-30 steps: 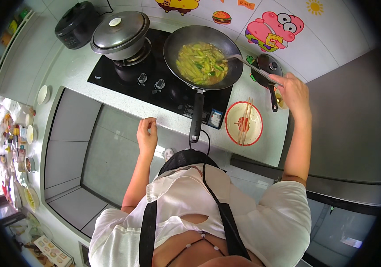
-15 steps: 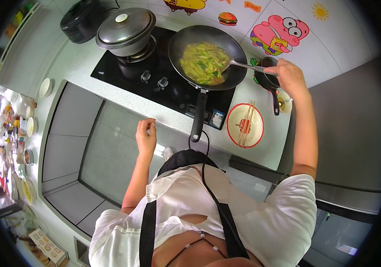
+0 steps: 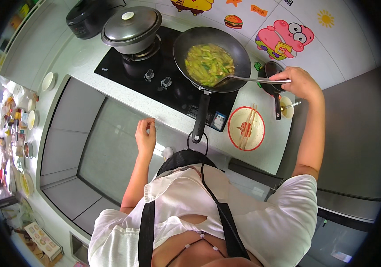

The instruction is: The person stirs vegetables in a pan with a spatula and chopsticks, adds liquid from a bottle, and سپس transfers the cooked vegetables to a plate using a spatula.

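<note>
The right hand (image 3: 298,82) is closed around the end of a long metal spatula (image 3: 244,79), gripping its handle. The spatula reaches from that hand leftward into the wok (image 3: 211,58), and its blade rests at the near edge of the green vegetables (image 3: 208,64) that fill the wok's middle. The wok sits on the right burner of the black stove (image 3: 164,86), with its black handle (image 3: 199,119) pointing toward the person across the stove's front edge.

The left hand (image 3: 145,135) holds nothing. Its fingers are loosely curled and slightly apart, and it hovers in front of the stove, just off the edge of the counter (image 3: 124,95), well apart from the wok handle.

On the left burner of the stove stands a grey pot with a lid (image 3: 130,26). Behind that pot, farther from the person, is a black rice cooker (image 3: 86,18). To the right of the stove, on the counter, lies a round white plate with a red rim (image 3: 246,129), and a pair of chopsticks (image 3: 247,125) rests across it. Beyond the plate, near the right hand, is a small black pan (image 3: 274,78), and just beside it a small cup with a spoon (image 3: 287,107). Cartoon stickers (image 3: 284,38) cover the wall behind the wok.
</note>
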`<state>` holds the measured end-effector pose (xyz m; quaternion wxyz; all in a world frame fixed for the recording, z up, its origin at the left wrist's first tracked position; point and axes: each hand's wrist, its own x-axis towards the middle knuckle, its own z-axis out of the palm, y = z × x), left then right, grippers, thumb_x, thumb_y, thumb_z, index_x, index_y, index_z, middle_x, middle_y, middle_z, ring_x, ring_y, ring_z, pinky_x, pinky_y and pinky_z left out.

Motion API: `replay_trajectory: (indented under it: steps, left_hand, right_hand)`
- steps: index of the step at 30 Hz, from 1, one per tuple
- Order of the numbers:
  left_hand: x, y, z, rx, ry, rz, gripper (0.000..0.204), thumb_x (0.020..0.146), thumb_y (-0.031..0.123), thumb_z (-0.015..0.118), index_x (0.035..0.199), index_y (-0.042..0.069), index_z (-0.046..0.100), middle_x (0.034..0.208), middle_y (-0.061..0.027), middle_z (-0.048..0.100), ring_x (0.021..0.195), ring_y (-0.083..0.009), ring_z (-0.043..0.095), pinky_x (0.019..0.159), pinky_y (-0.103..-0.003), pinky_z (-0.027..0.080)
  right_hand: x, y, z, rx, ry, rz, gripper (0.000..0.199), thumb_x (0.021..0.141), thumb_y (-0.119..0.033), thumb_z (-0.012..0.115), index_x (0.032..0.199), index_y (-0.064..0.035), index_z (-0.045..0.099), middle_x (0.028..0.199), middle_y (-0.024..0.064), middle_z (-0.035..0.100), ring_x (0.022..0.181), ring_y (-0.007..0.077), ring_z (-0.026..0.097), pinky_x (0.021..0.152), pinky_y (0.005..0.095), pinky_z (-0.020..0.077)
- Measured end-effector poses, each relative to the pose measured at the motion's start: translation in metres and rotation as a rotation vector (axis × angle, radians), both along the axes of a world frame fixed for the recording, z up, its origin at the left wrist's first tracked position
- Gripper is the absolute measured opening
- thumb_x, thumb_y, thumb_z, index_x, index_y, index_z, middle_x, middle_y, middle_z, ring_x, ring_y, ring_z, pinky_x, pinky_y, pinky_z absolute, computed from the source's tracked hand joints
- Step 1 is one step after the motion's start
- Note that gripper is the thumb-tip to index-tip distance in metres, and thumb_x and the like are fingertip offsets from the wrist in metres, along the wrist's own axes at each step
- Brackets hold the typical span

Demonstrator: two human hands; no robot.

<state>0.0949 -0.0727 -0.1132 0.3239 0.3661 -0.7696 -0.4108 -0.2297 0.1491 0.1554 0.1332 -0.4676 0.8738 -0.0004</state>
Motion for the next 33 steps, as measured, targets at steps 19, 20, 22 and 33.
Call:
replay_trajectory:
  steps: [19, 20, 22, 33]
  left_hand:
    - [0.017, -0.003, 0.002, 0.017, -0.016, 0.065, 0.007, 0.081, 0.003, 0.055, 0.087, 0.002, 0.058, 0.081, -0.0085, 0.057, 0.074, -0.0178, 0.059, 0.068, -0.027, 0.048]
    - [0.015, -0.002, 0.001, 0.022, -0.006, 0.055, 0.006, 0.081, 0.003, 0.055, 0.087, 0.002, 0.058, 0.081, -0.0085, 0.057, 0.074, -0.0178, 0.059, 0.068, -0.027, 0.048]
    - [0.013, -0.002, -0.003, 0.018, -0.005, 0.041, 0.007, 0.081, 0.003, 0.055, 0.087, 0.001, 0.058, 0.081, -0.0087, 0.057, 0.074, -0.0179, 0.059, 0.068, -0.027, 0.048]
    - [-0.009, 0.003, 0.006, 0.021, -0.005, -0.05, 0.007, 0.081, 0.003, 0.055, 0.087, 0.001, 0.058, 0.082, -0.0084, 0.058, 0.076, -0.0182, 0.059, 0.069, -0.027, 0.047]
  right_hand:
    - [-0.078, -0.022, -0.142, -0.429, -0.586, -0.555, 0.037, 0.083, -0.025, 0.056, 0.119, -0.0151, 0.055, 0.067, -0.0014, 0.053, 0.05, 0.0062, 0.042, 0.047, 0.0227, 0.0351]
    - [-0.087, -0.005, -0.165, -0.47, -0.506, -0.452, 0.037, 0.082, -0.024, 0.058, 0.118, -0.014, 0.056, 0.068, -0.0007, 0.055, 0.052, 0.007, 0.044, 0.049, 0.0235, 0.0374]
    - [-0.061, 0.007, -0.162, -0.448, -0.448, -0.434, 0.038, 0.079, -0.02, 0.062, 0.115, -0.0105, 0.057, 0.072, 0.0014, 0.059, 0.057, 0.0091, 0.051, 0.057, 0.0253, 0.0422]
    - [0.025, 0.039, -0.157, -0.658, -0.479, -0.438, 0.033, 0.078, -0.021, 0.062, 0.109, -0.0095, 0.061, 0.08, 0.0032, 0.065, 0.067, 0.0101, 0.057, 0.064, 0.0247, 0.0445]
